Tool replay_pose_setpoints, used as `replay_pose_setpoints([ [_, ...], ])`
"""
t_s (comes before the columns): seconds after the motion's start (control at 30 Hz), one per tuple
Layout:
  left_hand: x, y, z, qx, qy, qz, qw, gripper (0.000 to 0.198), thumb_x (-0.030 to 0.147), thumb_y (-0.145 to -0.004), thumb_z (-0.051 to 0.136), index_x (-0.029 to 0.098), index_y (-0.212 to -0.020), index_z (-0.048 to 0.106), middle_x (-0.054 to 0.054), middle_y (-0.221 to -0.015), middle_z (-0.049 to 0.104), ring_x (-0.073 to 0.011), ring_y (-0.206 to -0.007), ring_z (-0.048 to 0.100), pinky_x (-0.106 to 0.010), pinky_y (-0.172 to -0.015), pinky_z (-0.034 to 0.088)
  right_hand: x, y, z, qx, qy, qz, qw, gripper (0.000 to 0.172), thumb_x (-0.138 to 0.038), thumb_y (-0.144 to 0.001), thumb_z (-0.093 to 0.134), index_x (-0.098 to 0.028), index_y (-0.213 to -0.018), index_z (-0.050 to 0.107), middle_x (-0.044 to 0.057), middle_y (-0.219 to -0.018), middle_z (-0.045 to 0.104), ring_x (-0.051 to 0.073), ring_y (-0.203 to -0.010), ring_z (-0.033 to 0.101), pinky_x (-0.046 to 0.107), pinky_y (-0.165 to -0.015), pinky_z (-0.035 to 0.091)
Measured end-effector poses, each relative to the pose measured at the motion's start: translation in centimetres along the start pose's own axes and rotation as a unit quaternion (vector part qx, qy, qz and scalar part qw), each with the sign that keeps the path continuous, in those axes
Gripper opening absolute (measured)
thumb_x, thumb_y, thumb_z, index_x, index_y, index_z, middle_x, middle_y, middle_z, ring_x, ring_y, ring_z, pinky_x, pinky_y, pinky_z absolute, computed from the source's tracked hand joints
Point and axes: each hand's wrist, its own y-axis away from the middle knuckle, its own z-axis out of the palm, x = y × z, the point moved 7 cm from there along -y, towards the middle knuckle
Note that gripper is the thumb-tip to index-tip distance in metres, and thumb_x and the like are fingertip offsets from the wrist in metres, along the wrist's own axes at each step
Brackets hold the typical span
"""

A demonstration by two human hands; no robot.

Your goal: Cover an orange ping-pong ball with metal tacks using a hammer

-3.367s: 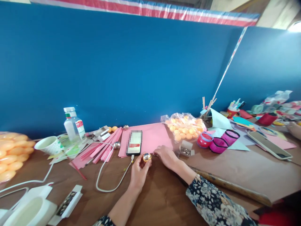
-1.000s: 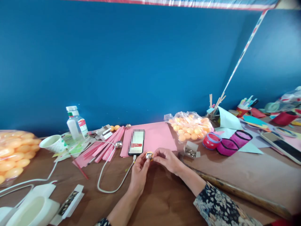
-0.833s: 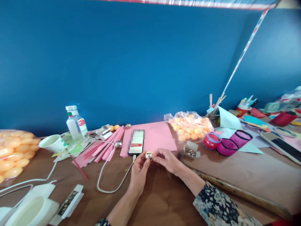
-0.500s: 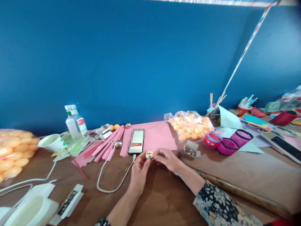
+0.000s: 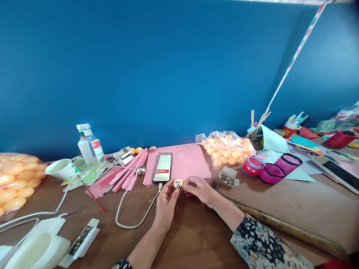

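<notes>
An orange plastic ball (image 5: 178,184), partly covered in shiny silver studs like thumbtack heads, is held above the brown table. Fingers and thumb of my left hand (image 5: 166,201) close around it from the left. My right hand (image 5: 200,190) is pinched at the ball's right edge; anything between those fingertips is too small to make out. To the right of my hands stands an open small white box (image 5: 228,177) of silver tacks. Beyond the ball, a phone (image 5: 162,168) lies on pink paper (image 5: 190,160), plugged into a white cable (image 5: 120,209).
A bag of orange balls (image 5: 224,149) lies at the back, another bag (image 5: 17,179) at far left. Silver-covered balls (image 5: 141,170) rest near pink strips (image 5: 123,175). A bottle (image 5: 89,145) and paper cup (image 5: 61,169) stand left. A wooden stick (image 5: 286,226) lies beside my right forearm.
Almost nothing differs. Both hands stay at the ball in the same pose, and the view has shifted very slightly.
</notes>
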Motion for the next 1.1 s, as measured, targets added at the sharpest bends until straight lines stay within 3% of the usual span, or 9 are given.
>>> replay_pose_setpoints([
  [0.67,-0.42,-0.05,-0.03,-0.014,0.005,0.006,1.000,0.046,0.029,-0.075,0.061,0.020,-0.119,0.050,-0.009,-0.109,0.063,-0.0226,-0.103,0.057,-0.037,-0.090,0.043,0.23,0.08,0.08,0.000,-0.016,0.019,1.000,0.028,-0.040,-0.067,0.069,-0.014,-0.073,0.059,-0.001,-0.070,0.062,0.011,-0.067,0.057,0.026,-0.066,0.045],
  [1.1,-0.41,-0.10,-0.29,-0.009,-0.052,0.021,0.998,0.042,0.029,-0.078,0.057,0.019,-0.119,0.049,-0.009,-0.107,0.063,-0.0212,-0.100,0.058,-0.037,-0.089,0.043,0.93,0.12,-0.09,-0.009,-0.027,0.044,0.999,0.027,-0.038,-0.067,0.070,-0.014,-0.073,0.059,-0.001,-0.071,0.062,0.010,-0.067,0.057,0.025,-0.067,0.046],
])
